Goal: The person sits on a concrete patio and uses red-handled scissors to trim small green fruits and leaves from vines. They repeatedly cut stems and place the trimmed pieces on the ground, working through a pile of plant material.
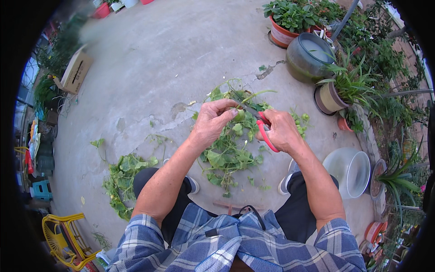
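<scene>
In my right hand [282, 131] is a pair of red-handled scissors [267, 136], its blades pointing up and left toward the fingers of my other hand. My left hand [215, 119] has its thumb and forefinger at a small round green fruit [240, 116] on a vine, close by the blades. Whether the blades touch the stem is too small to tell. Beneath both hands, a pile of leafy green vines [221, 154] lies on the concrete between my feet. Several small green fruits [301, 122] lie on the ground just beyond my right hand.
Another heap of cut vines [122, 183] is beside my left knee. A translucent plastic tub [331, 170] stands by my right knee. Potted plants [285, 32] and a glazed jar [302, 61] line the right side. At left are a cardboard box [76, 71] and a yellow chair [56, 234].
</scene>
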Demonstrator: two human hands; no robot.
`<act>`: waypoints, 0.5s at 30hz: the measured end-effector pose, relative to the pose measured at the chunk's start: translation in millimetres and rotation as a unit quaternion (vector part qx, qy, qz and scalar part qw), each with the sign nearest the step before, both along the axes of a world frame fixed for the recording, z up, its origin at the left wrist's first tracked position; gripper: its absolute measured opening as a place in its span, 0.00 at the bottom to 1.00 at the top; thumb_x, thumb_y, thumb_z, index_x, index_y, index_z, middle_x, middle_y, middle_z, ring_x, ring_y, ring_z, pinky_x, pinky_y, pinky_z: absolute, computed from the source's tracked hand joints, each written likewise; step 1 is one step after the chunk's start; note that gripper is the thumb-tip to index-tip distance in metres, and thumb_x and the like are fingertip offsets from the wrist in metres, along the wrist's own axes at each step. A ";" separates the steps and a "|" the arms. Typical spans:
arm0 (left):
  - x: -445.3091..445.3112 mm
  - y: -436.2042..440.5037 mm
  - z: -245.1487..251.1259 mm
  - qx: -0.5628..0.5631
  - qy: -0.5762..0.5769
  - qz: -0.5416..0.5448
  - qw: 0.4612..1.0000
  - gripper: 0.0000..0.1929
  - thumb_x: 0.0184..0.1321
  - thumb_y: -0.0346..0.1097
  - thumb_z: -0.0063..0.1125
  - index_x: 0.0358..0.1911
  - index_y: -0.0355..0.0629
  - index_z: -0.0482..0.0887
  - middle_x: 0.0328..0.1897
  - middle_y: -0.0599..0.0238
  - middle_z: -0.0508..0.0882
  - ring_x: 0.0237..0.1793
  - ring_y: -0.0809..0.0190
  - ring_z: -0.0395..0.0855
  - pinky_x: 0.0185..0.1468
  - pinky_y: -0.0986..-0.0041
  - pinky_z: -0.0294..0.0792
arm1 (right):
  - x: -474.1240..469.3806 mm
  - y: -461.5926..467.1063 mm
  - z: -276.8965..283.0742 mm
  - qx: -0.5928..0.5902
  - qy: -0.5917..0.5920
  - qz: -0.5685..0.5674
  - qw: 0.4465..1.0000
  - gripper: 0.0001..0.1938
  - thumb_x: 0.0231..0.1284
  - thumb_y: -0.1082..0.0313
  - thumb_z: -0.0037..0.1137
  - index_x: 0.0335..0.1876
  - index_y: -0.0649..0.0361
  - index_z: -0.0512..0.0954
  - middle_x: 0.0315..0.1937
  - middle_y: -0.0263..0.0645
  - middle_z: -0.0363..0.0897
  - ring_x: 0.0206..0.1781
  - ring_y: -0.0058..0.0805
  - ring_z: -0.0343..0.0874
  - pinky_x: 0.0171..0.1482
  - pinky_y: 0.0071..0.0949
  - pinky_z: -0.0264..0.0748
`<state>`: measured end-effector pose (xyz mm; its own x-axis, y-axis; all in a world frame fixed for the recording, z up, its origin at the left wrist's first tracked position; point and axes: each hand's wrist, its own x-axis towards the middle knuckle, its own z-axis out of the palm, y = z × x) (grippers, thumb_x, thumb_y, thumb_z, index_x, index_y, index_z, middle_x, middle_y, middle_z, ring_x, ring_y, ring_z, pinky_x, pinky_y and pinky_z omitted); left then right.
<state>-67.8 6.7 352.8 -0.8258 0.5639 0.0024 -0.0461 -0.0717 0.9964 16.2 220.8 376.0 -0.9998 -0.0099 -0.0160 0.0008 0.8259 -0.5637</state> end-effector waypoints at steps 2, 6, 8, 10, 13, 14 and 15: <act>0.1 0.4 -0.6 0.005 0.006 -0.003 1.000 0.12 0.66 0.30 0.61 0.49 0.33 0.88 0.26 0.79 0.76 0.25 0.78 0.64 0.28 0.80 0.57 | 0.9 -1.0 0.8 -0.014 -0.018 0.004 1.000 0.18 0.43 0.58 0.71 0.32 0.66 0.79 0.31 0.52 0.82 0.36 0.53 0.82 0.39 0.46 0.75; 1.4 1.4 -1.0 0.005 -0.008 0.001 1.000 0.12 0.65 0.30 0.61 0.49 0.33 0.88 0.25 0.78 0.76 0.24 0.78 0.65 0.28 0.80 0.58 | 0.8 -0.3 -0.6 -0.048 -0.048 0.004 0.998 0.19 0.41 0.58 0.71 0.31 0.67 0.77 0.27 0.50 0.80 0.32 0.49 0.79 0.38 0.43 0.73; 1.5 1.2 -0.4 0.008 -0.019 0.002 1.000 0.12 0.65 0.30 0.61 0.49 0.34 0.88 0.25 0.78 0.77 0.24 0.78 0.66 0.28 0.80 0.59 | -0.2 0.8 -2.7 -0.081 -0.075 0.007 0.994 0.20 0.40 0.58 0.71 0.31 0.67 0.76 0.24 0.48 0.78 0.29 0.44 0.77 0.37 0.41 0.72; 2.0 0.7 0.0 0.026 -0.028 0.000 0.999 0.12 0.65 0.30 0.61 0.49 0.34 0.88 0.26 0.77 0.78 0.25 0.78 0.66 0.28 0.80 0.60 | -0.3 0.8 -5.8 -0.136 -0.085 0.007 0.987 0.20 0.40 0.58 0.71 0.30 0.67 0.75 0.22 0.46 0.75 0.27 0.38 0.74 0.35 0.39 0.71; 1.3 -0.4 0.9 0.022 -0.031 -0.003 0.999 0.12 0.64 0.30 0.62 0.49 0.34 0.88 0.27 0.76 0.80 0.25 0.77 0.68 0.29 0.81 0.62 | -0.5 1.2 -9.7 -0.163 -0.102 0.008 0.981 0.20 0.39 0.59 0.72 0.30 0.67 0.75 0.21 0.43 0.73 0.26 0.33 0.70 0.34 0.37 0.70; 1.1 -1.0 1.4 0.010 -0.030 -0.001 1.000 0.12 0.64 0.30 0.61 0.49 0.34 0.88 0.28 0.75 0.80 0.25 0.77 0.68 0.29 0.81 0.62 | -0.7 1.4 -10.8 -0.163 -0.108 0.009 0.981 0.20 0.39 0.60 0.72 0.29 0.67 0.75 0.21 0.42 0.72 0.26 0.31 0.70 0.34 0.36 0.69; 0.8 -1.6 2.1 0.002 -0.028 0.001 1.000 0.13 0.64 0.30 0.61 0.50 0.34 0.88 0.28 0.75 0.81 0.25 0.77 0.68 0.29 0.81 0.62 | -0.9 1.7 -11.9 -0.169 -0.106 0.010 0.980 0.19 0.39 0.60 0.72 0.29 0.67 0.75 0.20 0.42 0.72 0.26 0.31 0.70 0.33 0.36 0.69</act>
<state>-67.0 5.0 354.9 -0.8256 0.5627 -0.0417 -0.1013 -0.0751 0.9920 15.3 222.5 364.1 -0.9738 -0.0703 -0.2164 0.1337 0.5931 -0.7939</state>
